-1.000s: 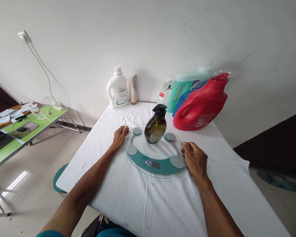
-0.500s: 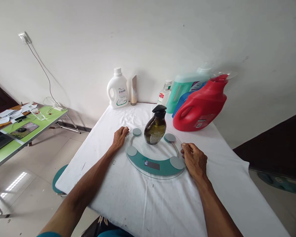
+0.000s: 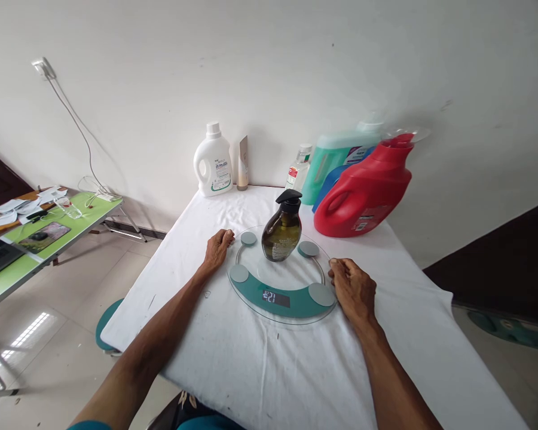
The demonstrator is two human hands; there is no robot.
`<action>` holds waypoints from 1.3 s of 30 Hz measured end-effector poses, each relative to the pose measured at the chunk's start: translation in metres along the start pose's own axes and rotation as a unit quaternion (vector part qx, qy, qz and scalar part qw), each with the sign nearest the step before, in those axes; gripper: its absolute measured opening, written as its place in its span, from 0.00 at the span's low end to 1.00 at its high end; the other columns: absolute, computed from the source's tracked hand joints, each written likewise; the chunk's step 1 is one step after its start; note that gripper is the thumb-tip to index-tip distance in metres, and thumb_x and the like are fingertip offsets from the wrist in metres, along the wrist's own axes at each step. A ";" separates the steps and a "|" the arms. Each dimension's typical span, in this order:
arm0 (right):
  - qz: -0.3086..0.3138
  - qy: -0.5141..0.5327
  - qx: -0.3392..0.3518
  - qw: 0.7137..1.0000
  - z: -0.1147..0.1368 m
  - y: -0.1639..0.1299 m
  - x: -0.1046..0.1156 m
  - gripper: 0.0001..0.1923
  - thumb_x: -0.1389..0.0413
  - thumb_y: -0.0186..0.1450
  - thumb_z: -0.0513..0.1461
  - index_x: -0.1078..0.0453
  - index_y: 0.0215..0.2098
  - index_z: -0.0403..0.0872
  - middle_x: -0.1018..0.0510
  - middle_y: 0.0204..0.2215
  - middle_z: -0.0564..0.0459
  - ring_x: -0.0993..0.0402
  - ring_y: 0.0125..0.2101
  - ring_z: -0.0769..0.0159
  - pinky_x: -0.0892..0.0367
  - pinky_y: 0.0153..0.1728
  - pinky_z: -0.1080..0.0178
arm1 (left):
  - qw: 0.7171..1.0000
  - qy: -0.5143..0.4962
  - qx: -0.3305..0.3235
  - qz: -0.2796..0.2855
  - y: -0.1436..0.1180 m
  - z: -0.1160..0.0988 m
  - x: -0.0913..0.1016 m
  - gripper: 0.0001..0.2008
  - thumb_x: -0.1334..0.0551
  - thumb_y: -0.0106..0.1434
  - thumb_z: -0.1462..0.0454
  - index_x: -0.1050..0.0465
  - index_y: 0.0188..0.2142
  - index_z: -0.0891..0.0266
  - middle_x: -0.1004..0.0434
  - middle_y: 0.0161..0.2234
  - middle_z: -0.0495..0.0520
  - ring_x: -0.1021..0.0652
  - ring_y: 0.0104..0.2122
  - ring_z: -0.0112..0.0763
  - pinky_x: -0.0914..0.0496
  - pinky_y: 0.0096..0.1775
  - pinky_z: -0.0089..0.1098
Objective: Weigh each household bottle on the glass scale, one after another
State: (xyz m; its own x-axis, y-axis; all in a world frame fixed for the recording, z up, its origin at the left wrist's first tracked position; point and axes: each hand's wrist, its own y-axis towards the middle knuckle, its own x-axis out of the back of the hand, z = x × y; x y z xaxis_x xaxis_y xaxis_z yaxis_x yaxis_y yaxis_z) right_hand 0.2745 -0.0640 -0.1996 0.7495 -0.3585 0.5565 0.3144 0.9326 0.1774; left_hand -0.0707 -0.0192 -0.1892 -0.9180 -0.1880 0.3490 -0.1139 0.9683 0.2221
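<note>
A round glass bathroom scale with a green band and grey foot pads lies on the white-clothed table. On its far half stands a dark green pump bottle with a black pump head, upright. My left hand rests on the cloth at the scale's left edge, its fingers curled closed. At the right edge is my right hand, also with curled fingers, close against the glass; I cannot tell if it touches. Lit digits show on the scale's small display.
Along the wall stand a white detergent bottle, a beige tube, a small clear bottle and a green jug. A red jug tilts in front of a blue container. Leftward is a green desk.
The scale's display now shows larger digits than before. Both hands and the pump bottle have stayed in place.
</note>
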 end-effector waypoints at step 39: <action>-0.005 -0.001 0.008 1.000 -0.002 0.001 -0.001 0.21 0.52 0.64 0.59 0.31 0.33 0.53 0.18 0.25 0.46 0.20 0.30 0.51 0.29 0.41 0.52 | 1.000 -0.019 0.010 -0.005 0.001 0.000 0.000 0.35 0.47 0.69 0.32 0.24 0.40 0.60 0.15 0.39 0.62 0.17 0.40 0.41 0.22 0.46 0.41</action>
State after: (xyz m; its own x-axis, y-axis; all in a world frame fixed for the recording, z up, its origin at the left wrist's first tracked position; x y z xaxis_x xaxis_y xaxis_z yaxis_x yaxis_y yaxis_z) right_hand 0.2752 -0.0627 -0.2017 0.7449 -0.3681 0.5564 0.3133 0.9293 0.1953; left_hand -0.0714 -0.0181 -0.1893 -0.9302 -0.1922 0.3128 -0.1304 0.9694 0.2079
